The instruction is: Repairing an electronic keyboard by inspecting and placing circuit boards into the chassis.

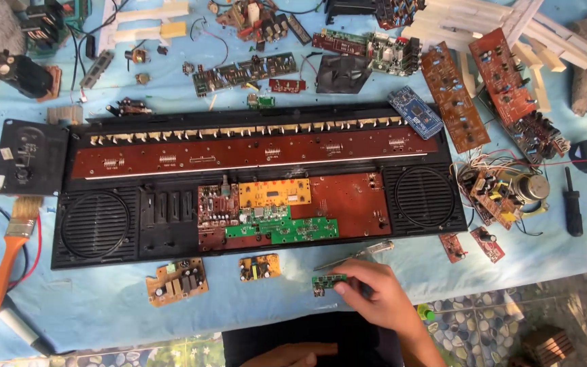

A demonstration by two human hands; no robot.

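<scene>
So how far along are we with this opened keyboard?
Done: the keyboard shell lies open, boards exposed, many loose boards around it. In hand: the right hand pinches a small green board; the left hand rests idle. Left: the boards inside remain seated.

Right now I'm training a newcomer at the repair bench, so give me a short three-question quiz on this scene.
1. True or false: the right hand pinches a small green circuit board.
2. Where does the orange-handled paintbrush lie? A) left of the opened keyboard case B) inside it C) right of it
3. What thin tool lies just above the right hand?

Key: 1 true. 2 A. 3 the tweezers. The left hand rests low at the picture's edge, holding nothing visible.
</scene>
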